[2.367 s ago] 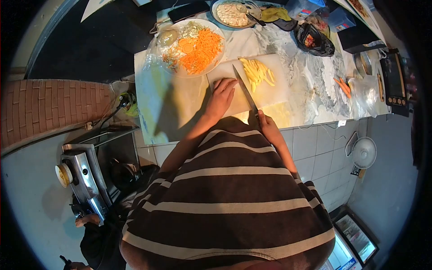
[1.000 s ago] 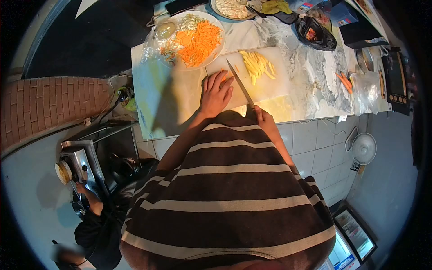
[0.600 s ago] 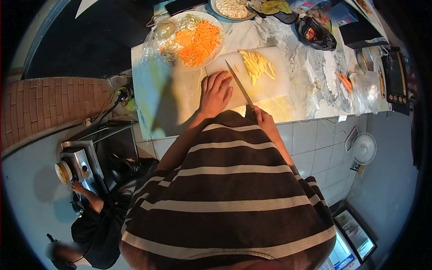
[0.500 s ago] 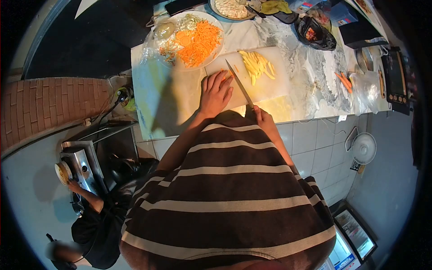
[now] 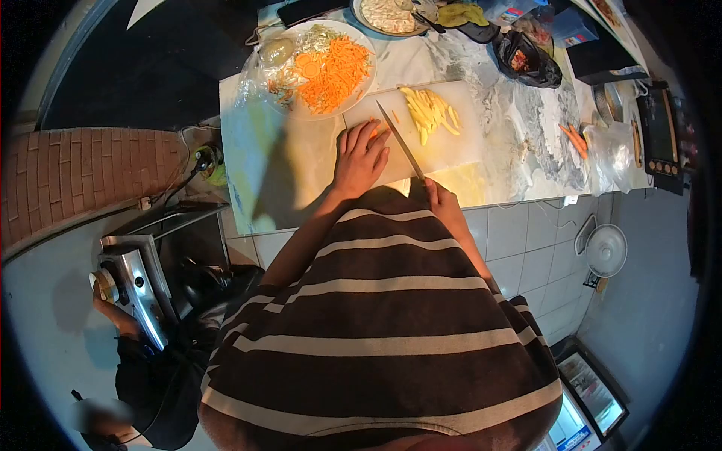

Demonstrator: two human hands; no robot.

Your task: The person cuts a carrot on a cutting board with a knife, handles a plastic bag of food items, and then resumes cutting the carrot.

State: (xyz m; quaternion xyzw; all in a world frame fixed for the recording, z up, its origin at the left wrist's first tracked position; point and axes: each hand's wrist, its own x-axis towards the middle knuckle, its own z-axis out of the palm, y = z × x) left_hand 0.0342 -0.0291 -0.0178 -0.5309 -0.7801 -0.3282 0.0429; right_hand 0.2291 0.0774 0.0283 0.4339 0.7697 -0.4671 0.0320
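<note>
My left hand [image 5: 361, 160] rests on the white cutting board [image 5: 466, 143], its fingertips curled down on a small orange piece of carrot [image 5: 374, 132], mostly hidden beneath them. In my right hand [image 5: 445, 206] is a kitchen knife [image 5: 401, 140], gripped by the handle. Its long blade points away from me, just right of the carrot and my left fingers. A pile of pale yellow cut sticks [image 5: 431, 113] lies on the board, right of the blade. Behind my left hand stands a large white plate [image 5: 366, 84] with shredded carrot [image 5: 335, 73] and pale shreds.
A bowl of pale food [image 5: 387, 16] and a black plastic bag [image 5: 538, 69] stand at the back. Whole carrots [image 5: 574, 140] lie at the right by a clear plastic bag [image 5: 611, 150]. At lower left, another person [image 5: 154, 391] works at a metal stove [image 5: 141, 289].
My hands and the knife have hardly moved. At the stove, the other person's body and arm have shifted slightly left, with the hand still by the pan.
</note>
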